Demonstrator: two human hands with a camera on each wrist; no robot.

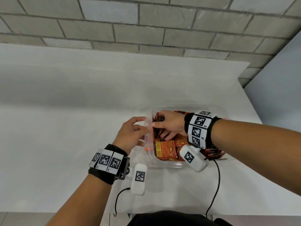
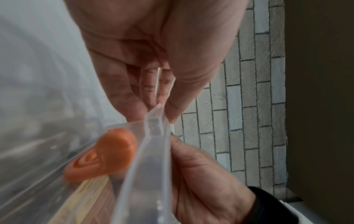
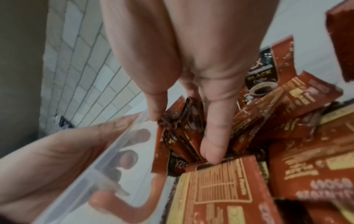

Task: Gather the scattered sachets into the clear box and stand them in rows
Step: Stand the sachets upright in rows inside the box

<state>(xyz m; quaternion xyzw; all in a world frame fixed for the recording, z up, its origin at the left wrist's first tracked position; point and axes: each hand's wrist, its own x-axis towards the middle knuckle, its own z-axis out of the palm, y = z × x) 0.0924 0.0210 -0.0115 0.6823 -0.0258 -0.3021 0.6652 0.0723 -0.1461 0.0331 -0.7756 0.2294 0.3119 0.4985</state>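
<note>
Clear box on the white counter, near its front edge, below a grey brick wall. Left hand at the box's left rim, thumb and fingertips pinching the transparent lip; orange latch on the wall just beside that grip. Right hand down inside the box, fingers and thumb curled round a bunch of upright sachets against the left wall, edges up. Loose sachets lying flat and overlapping across the remaining floor of the box, red-brown with yellow print, some showing a black coffee-cup label. Marker bands on both wrists, with white camera pods and black cables trailing toward the counter edge.
</note>
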